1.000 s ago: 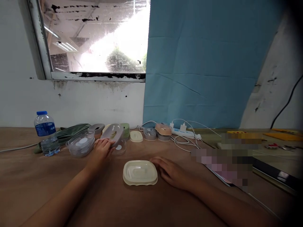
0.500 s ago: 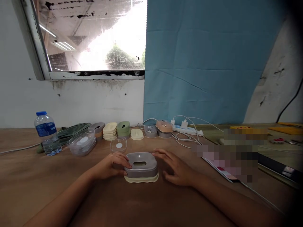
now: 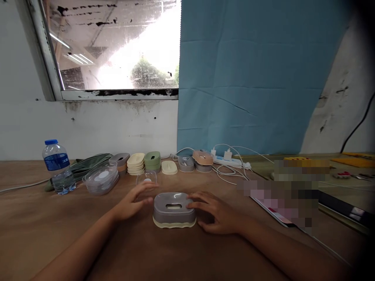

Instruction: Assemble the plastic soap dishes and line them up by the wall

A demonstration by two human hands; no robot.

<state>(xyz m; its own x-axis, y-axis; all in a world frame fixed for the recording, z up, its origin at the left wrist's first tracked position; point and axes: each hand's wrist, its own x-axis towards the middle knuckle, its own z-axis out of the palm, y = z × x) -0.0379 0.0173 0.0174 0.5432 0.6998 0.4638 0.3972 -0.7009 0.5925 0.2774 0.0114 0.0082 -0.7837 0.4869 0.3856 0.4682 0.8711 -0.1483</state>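
Where the grey, rounded-rectangular plastic box (image 3: 175,216) sits: between my hands, upright, its slot on top, over a thin cream plastic piece (image 3: 175,225) whose wavy rim shows below, on the brown tabletop (image 3: 164,253).
Left hand (image 3: 130,201): spread, nothing in it, thumb tip just beside the box's left end; whether it touches, I cannot tell.
Right hand (image 3: 219,212): fingers parted and curved, tips on the top right edge, thumb lower beside the right end, not pinching.
Box's feel: light and fairly stiff, I judge, the shiny top likely slippery.
Box's hold: best by both short ends, gently, since thin walls may flex.
Clear shallow plastic tray (image 3: 146,176): just behind my left fingers.
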